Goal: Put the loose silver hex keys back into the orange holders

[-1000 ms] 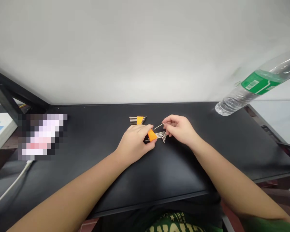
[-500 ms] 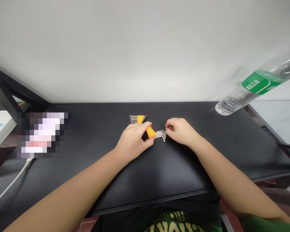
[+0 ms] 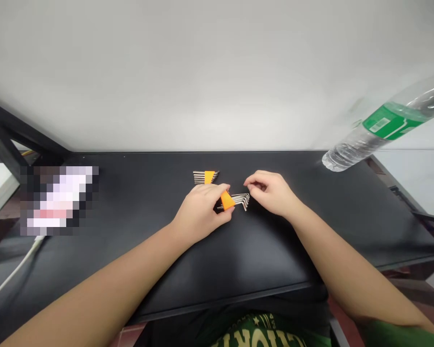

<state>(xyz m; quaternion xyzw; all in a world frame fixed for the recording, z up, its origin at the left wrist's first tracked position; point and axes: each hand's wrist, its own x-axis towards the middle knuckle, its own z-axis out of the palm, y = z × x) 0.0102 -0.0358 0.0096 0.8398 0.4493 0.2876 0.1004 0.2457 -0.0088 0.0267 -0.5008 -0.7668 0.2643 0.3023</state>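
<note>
An orange holder [image 3: 227,200] with several L-shaped hex keys [image 3: 243,198] is gripped between the thumb and fingers of my left hand [image 3: 197,207]. The keys' bent ends point right and towards me. My right hand [image 3: 271,190] is just right of these ends, its fingers bent and thumb and fingertips slightly apart, with nothing visible between them. Whether it touches a key I cannot tell. Beyond my left hand, a second orange holder [image 3: 209,176] with several hex keys lies on the black desk [image 3: 159,178]; my fingers partly hide it.
A clear bottle with a green label [image 3: 390,120] stands at the back right. On the left lies a blurred-out phone-like object [image 3: 60,197] with a white cable [image 3: 20,267]. A white power strip [image 3: 0,185] is at the left edge. Behind the desk rises a pale wall [image 3: 217,77].
My right hand has moved slightly up and away from the bent key ends, and its fingers have loosened. My left hand keeps hold of the orange holder, which has turned slightly.
</note>
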